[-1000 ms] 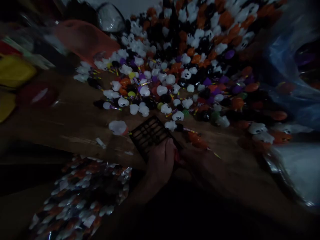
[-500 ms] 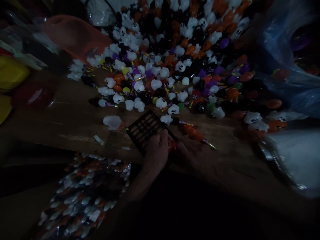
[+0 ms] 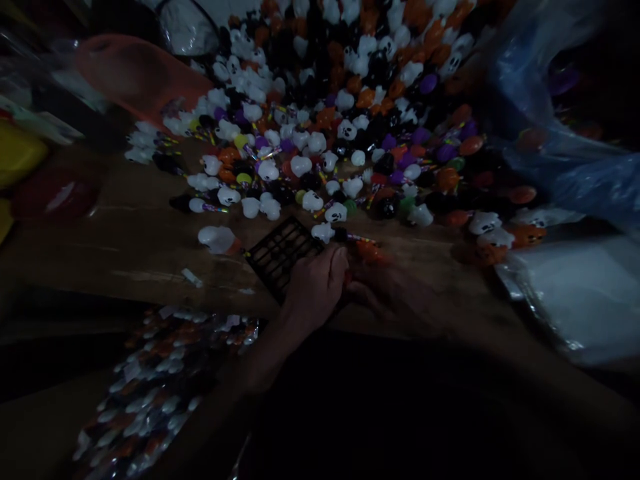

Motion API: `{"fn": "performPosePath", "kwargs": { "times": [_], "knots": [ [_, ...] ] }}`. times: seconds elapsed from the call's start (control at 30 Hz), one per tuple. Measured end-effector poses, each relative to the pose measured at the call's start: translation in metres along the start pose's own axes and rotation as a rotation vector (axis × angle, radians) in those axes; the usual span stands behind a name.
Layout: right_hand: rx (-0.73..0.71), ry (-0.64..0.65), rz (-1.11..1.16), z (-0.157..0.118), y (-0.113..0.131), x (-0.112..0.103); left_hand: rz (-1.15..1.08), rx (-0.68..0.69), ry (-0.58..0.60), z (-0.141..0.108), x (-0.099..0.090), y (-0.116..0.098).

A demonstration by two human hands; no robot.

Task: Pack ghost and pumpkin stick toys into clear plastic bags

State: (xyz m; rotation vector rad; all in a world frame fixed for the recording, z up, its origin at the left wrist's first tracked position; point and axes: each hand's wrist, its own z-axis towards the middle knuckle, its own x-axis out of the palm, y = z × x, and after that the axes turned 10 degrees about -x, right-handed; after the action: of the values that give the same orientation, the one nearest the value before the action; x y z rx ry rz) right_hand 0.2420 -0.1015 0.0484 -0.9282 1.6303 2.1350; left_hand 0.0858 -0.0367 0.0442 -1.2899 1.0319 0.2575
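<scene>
In the dim head view, my left hand (image 3: 315, 283) is closed, its fingers curled over the near right corner of a black grid tray (image 3: 267, 263). My right hand (image 3: 383, 290) meets it from the right, darker and partly blurred, with its fingers closed. A small red-orange piece (image 3: 347, 277) shows between the two hands, mostly hidden by the fingers. Just beyond them lie a white ghost-shaped topper (image 3: 323, 232) and an orange topper (image 3: 369, 252). Left of the tray lies a white topper with an orange end (image 3: 217, 240).
A large heap of ghost, pumpkin and black toppers (image 3: 300, 143) covers the back of the wooden table (image 3: 145, 250). Clear plastic packs (image 3: 565, 293) lie at right, under a blue plastic bag (image 3: 530, 87). Bagged toppers (image 3: 150, 393) sit below the table's front edge.
The view has shifted slightly, moving the heap leftward in the picture. My hands have drawn closer together, and less of the red-orange piece shows between them.
</scene>
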Motion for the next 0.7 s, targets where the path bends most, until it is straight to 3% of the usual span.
{"fn": "performPosePath", "kwargs": {
  "times": [0.1, 0.23, 0.3, 0.4, 0.53, 0.7],
  "knots": [
    [0.018, 0.040, -0.112, 0.004, -0.001, -0.007, -0.203, -0.176, 0.138, 0.008, -0.001, 0.008],
    [0.014, 0.016, 0.019, -0.001, -0.007, -0.006, -0.621, -0.414, 0.317, 0.006, -0.003, 0.020],
    [0.069, 0.005, 0.077, -0.005, -0.012, -0.002, -0.694, -0.415, 0.353, 0.002, -0.006, 0.020],
    [0.125, -0.009, 0.165, -0.010, -0.017, 0.004, -0.587, -0.334, 0.332, -0.006, -0.014, 0.014],
    [0.109, -0.021, 0.240, -0.010, -0.013, 0.007, -0.384, -0.231, 0.203, -0.010, -0.022, 0.009],
    [-0.011, 0.052, 0.164, -0.007, -0.008, 0.007, -0.373, -0.191, 0.278, -0.011, -0.031, 0.011]
  ]
}}
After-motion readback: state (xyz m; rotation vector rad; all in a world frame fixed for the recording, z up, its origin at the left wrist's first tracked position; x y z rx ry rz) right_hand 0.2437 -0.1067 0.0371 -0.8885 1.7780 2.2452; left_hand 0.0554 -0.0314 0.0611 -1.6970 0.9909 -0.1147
